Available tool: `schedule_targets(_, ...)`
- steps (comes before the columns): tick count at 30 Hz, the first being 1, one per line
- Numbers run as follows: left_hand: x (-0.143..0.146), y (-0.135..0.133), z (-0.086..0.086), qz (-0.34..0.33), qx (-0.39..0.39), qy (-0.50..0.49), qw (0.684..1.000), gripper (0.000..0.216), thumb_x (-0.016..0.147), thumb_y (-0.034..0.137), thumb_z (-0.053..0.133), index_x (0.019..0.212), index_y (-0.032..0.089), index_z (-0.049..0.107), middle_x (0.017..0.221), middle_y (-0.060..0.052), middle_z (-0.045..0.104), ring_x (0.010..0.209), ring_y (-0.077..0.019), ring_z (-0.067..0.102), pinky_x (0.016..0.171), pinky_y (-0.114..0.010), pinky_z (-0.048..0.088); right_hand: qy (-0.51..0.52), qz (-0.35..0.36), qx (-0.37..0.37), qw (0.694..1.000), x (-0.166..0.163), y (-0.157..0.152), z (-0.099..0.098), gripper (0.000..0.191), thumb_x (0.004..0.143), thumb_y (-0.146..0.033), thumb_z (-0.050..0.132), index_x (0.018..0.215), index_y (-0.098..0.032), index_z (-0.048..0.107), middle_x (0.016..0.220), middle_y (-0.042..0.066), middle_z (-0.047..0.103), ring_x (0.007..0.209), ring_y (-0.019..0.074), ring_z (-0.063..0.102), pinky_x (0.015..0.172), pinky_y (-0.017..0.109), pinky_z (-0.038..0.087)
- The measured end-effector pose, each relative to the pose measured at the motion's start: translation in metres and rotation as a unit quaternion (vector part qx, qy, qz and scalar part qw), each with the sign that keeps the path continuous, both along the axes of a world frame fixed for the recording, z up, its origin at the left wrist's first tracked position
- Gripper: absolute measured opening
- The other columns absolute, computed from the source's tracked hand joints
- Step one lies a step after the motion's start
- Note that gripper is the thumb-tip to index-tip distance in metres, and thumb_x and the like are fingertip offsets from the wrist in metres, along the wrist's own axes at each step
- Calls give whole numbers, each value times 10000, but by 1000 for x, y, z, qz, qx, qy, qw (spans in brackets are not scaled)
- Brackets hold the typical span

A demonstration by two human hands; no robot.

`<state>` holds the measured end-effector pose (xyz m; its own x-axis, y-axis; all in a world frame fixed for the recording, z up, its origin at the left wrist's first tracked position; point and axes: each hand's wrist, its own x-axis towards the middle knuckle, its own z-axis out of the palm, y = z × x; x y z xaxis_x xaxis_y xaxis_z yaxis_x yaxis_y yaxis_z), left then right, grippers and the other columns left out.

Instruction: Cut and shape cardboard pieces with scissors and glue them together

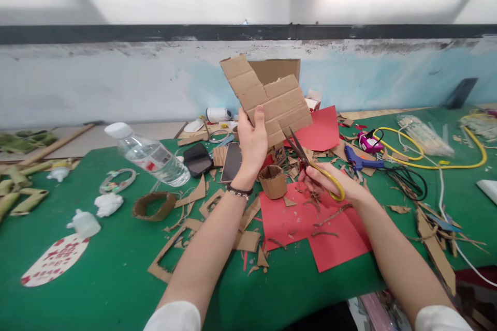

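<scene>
My left hand [253, 137] grips a flat piece of cardboard [277, 101] by its lower edge, thumb on the near face, and holds it up over the table. A notch is cut into the top of this piece. In my right hand [322, 181] are scissors [334, 186] with yellow handles. Their dark blades are parted at the cardboard's lower edge; whether the edge lies between them I cannot tell. Below the cardboard stands a small cardboard cup shape [273, 182], next to red paper [287, 220] strewn with twigs and scraps.
A water bottle [149, 155], a dark phone [198, 159] and a cardboard ring [154, 207] are on the left. At right lie a blue glue gun [361, 159], a yellow cable [450, 165] and a bag of sticks [425, 135]. Cardboard scraps cover the green table's [116, 274] middle.
</scene>
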<state>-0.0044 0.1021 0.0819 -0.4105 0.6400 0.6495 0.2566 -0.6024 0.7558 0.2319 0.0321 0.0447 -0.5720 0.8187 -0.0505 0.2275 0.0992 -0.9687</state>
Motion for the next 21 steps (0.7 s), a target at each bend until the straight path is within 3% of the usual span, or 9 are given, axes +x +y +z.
schedule_targets(10,6,-7,0,0,-9,47,999,587,1038,781,590,1231,228,630,1360,-157,779,1315,-299,731,1233,-487,528,-21,-27,-13,999,1,1,0,713,937,-922,585,947,-218,697,703,8,651,555,151,544,540,306,432)
schedule_targets(16,30,-19,-6,-53,-25,96,994,614,1039,773,593,1313,228,663,1395,-170,779,1310,-317,745,1170,-475,560,24,-42,-30,998,-1,3,-2,710,968,-925,537,898,-233,682,647,-16,627,477,132,468,503,314,409)
schedule_targets(21,41,-23,-13,-38,-32,85,995,608,1042,773,588,1285,223,680,1326,-165,806,1234,-312,772,1136,-464,571,42,-59,-39,997,-5,2,-2,698,950,-918,573,937,-231,694,687,-19,654,502,133,514,502,304,412)
